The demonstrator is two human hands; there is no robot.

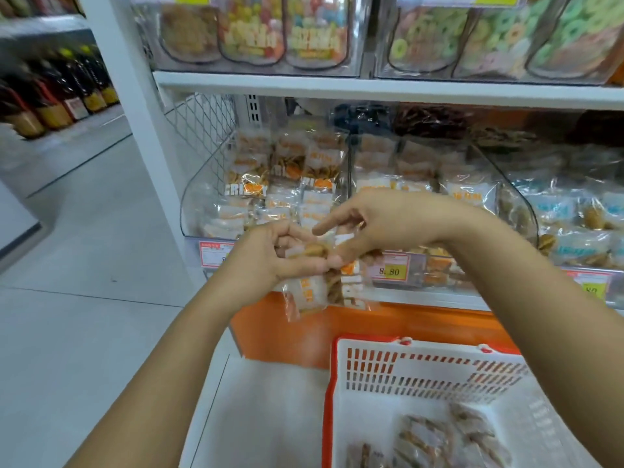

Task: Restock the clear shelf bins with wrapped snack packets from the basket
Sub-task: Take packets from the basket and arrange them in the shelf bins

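The left hand [270,261] and right hand [388,224] both grip snack packets [312,292] before a clear bin [199,201]. The basket [369,344] below holds more.

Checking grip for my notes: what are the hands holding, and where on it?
Left hand and right hand both grip snack packets near their top ends.

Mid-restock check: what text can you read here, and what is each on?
"8.80": yellow patch of the central red-bordered price tag.
"CRI…Y": white letters on a clear snack packet in the left clear plastic bin; middle covered.
"8": left price tag, rest hidden.
"80": right-hand price tag.
Unreadable: orange print on the clear packets held by the left hand and right hand, blue packet labels, top-shelf pouches.
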